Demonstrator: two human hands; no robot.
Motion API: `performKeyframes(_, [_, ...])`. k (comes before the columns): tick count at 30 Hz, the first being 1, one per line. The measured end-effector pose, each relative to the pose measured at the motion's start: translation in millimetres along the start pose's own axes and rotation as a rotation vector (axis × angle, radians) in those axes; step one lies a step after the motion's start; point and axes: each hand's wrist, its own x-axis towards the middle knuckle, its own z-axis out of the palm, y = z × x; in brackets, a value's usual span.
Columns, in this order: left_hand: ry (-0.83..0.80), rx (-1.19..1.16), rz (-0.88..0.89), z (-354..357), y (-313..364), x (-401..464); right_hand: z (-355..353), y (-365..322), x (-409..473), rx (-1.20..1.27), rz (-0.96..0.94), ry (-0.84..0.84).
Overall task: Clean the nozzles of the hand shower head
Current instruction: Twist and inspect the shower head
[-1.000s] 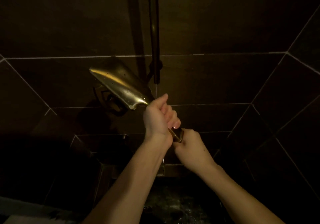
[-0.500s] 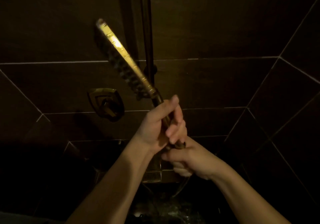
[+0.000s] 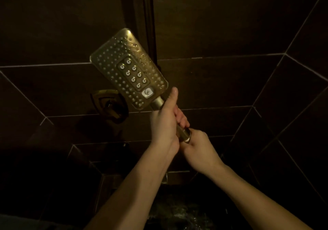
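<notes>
So the rectangular brass-coloured metal hand shower head [image 3: 128,69] is held up in front of the dark tiled wall [image 3: 221,25], nozzle face turned toward the camera, tilted up and to the left. The left hand [image 3: 164,121] is wrapped around the handle just under the head, thumb pointing up along it, and the right hand [image 3: 198,148] grips down at the bottom end of the handle. The face is covered in water droplets, so I'd guess the handle is slick too: it could easily twist or slip out. It's also close to the dark vertical slide rail [image 3: 148,16], so a careless swing might knock it.
</notes>
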Motion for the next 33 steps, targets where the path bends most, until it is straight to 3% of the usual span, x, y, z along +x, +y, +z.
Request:
performKeyframes(2, [-0.226,-0.019,-0.054,-10,4,2,-9,-2,0,0.096,0.049,-0.129])
performKeyframes(5, [-0.589,-0.166,-0.076,-22,20,6,-16,-1,0,0.395,0.189,-0.46])
performKeyframes(8, [-0.787,-0.163,-0.1,-19,27,8,-9,2,1,0.544,0.253,-0.649])
performKeyframes(11, [-0.67,-0.11,-0.119,-11,25,9,-3,3,5,0.532,0.251,-0.556])
performKeyframes(16, [0.041,0.05,0.022,-2,10,-1,5,1,0,0.043,0.082,-0.09])
performKeyframes(19, [0.17,-0.025,0.003,-3,6,-3,11,-2,-3,-0.084,0.06,0.016])
performKeyframes(22, [0.061,0.008,0.024,-11,4,-2,8,-6,-5,0.031,0.047,-0.058])
performKeyframes(24, [-0.104,0.007,0.035,-18,9,0,3,-9,-5,0.115,0.081,-0.149])
performKeyframes(29, [-0.58,-0.34,-0.091,-32,27,10,-6,-19,2,0.11,0.122,-0.347])
performKeyframes(33, [-0.732,-0.421,-0.066,-31,30,13,1,-22,3,0.284,0.219,-0.526])
